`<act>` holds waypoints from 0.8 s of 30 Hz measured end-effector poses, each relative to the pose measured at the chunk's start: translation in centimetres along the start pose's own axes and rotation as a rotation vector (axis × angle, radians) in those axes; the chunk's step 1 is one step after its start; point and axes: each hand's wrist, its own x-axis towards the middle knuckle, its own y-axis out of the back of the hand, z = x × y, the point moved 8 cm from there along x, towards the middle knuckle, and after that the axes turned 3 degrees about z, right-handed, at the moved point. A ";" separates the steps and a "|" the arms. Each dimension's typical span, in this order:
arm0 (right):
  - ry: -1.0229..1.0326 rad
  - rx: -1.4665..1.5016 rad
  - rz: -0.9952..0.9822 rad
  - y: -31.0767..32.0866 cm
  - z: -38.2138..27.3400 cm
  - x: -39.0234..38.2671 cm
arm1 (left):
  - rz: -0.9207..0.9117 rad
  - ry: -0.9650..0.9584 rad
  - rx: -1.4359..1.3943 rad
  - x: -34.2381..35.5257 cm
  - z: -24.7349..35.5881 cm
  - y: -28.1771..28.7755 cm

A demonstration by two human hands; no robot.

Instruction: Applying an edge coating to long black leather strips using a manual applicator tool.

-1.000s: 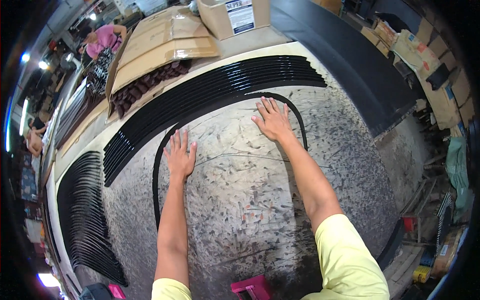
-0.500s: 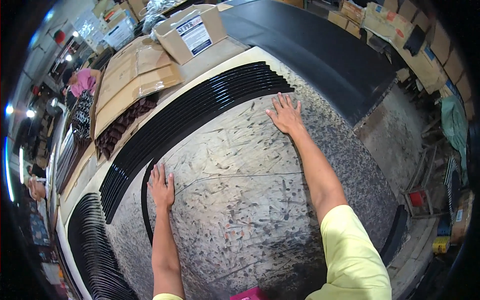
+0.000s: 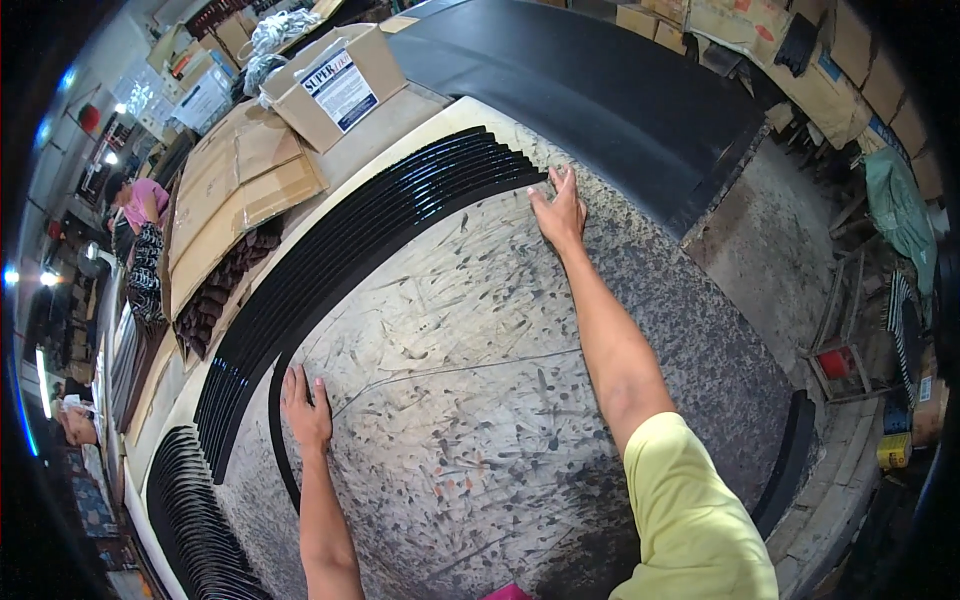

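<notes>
Black strip [image 3: 276, 425] now meets strip row [image 3: 370, 225] at 1 o'clock, not 8 — apparently part-aligned; left hand [image 3: 307, 410], right hand [image 3: 562, 213]: fingers apart.

Black strips [image 3: 330, 258] glossy, rubbery-looking; tabletop [image 3: 470, 400] matt, scuffed; box [image 3: 382, 75] cardboard.

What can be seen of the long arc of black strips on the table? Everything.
The black strips are long, narrow and dark, with shiny patches; they look like rubber or plastic. They lie side by side in one broad curved band on the scuffed table, their right ends stepped. At the left, an inner strip splits off and curves toward the person beside the left hand; contact is unclear. The right hand is at the band's right end, its fingers seemingly touching it.
</notes>
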 end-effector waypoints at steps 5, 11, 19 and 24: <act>-0.099 -0.003 -0.111 -1.0 -0.5 -0.3 | 0.095 0.076 -0.028 -2.5 -1.7 1.2; -0.083 -0.272 0.097 -0.9 0.0 -1.9 | 0.056 0.366 0.085 -14.2 -1.4 3.4; 0.914 -0.199 -0.813 -18.2 -21.0 -28.5 | -0.027 0.429 0.120 -15.1 -5.4 4.8; 1.091 -0.246 -0.941 -22.6 -26.1 -34.9 | -0.043 0.448 0.077 -11.1 -8.2 3.1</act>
